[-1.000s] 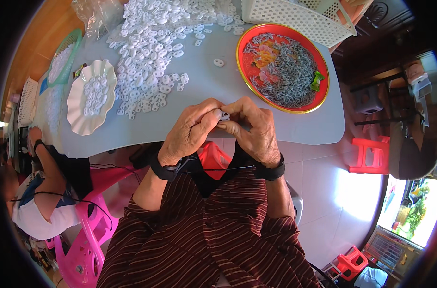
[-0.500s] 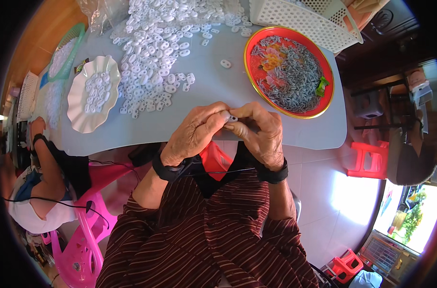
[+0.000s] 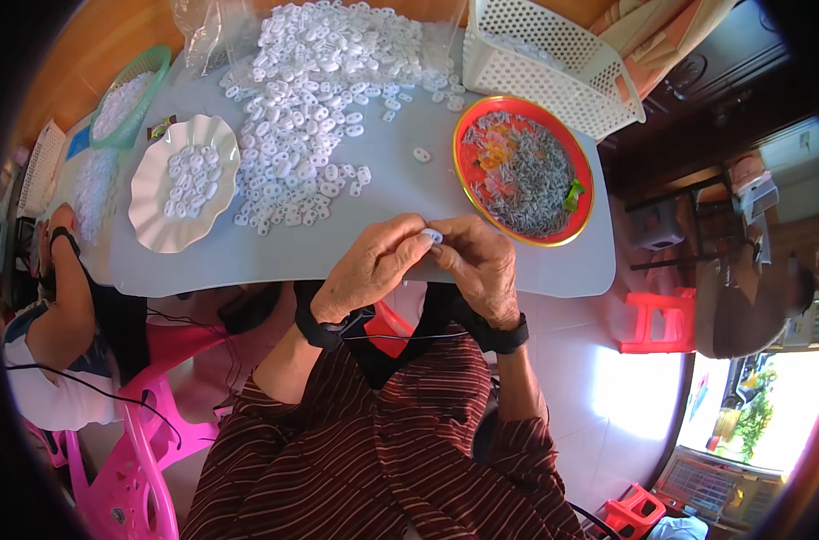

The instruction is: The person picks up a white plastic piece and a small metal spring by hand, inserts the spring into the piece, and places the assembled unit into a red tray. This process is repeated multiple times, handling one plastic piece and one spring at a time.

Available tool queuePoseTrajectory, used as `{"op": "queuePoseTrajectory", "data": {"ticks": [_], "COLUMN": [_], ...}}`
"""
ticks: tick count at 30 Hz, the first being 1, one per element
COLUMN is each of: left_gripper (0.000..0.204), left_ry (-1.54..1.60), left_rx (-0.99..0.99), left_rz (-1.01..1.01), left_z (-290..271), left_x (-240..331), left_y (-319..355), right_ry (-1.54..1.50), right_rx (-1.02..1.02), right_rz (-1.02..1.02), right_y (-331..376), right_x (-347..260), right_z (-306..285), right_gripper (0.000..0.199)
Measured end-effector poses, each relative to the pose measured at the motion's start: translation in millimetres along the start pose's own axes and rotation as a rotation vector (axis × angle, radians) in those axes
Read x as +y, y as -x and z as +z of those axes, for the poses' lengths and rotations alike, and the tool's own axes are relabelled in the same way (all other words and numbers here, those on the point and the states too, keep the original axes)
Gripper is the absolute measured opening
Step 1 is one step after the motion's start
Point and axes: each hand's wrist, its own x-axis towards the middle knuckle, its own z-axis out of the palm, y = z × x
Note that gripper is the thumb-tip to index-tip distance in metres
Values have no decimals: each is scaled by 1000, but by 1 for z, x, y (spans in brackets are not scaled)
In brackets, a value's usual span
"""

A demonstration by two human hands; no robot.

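Observation:
My left hand [image 3: 373,270] and my right hand [image 3: 479,268] meet over the near edge of the grey table [image 3: 220,270]. Between their pinched fingertips is a small white oval plastic piece [image 3: 434,236] with holes; fingers cover part of it. A heap of similar white pieces [image 3: 297,135] spreads beyond my left hand, and a single one [image 3: 422,155] lies apart. To the left stands a cream scalloped dish [image 3: 146,175] with several white pieces in it. Beyond my right hand, a red round tray [image 3: 583,162] holds many small grey slender parts [image 3: 526,198].
A white perforated basket [image 3: 598,94] stands behind the tray. At the far left are a green basket [image 3: 157,67] of white bits and another person's arm [image 3: 67,279]. A pink chair [image 3: 153,450] is at lower left, a red stool [image 3: 661,324] to the right.
The view has shifted, so the table and its contents sit lower in the picture. Both hands keep their pinch on the white piece, which has turned slightly.

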Motion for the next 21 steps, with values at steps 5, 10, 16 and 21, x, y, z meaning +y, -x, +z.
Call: {"op": "queuePoseTrajectory", "data": {"ticks": [5, 10, 16, 21], "left_gripper": [31, 27, 18, 15], "left_ry": [71, 98, 39, 10], "left_rx": [-22, 78, 185, 218], "left_rz": [35, 62, 66, 166], "left_z": [-1, -1, -2, 3], "left_x": [-3, -6, -1, -3], "left_y": [4, 6, 11, 7], "right_ry": [-86, 288, 778, 903], "right_rx": [-26, 189, 483, 280], "right_rz": [154, 0, -127, -244], "right_y": [2, -60, -163, -157], "right_x": [-15, -39, -57, -39], "right_z": [-1, -38, -118, -42], "right_gripper": [14, 10, 25, 25]}}
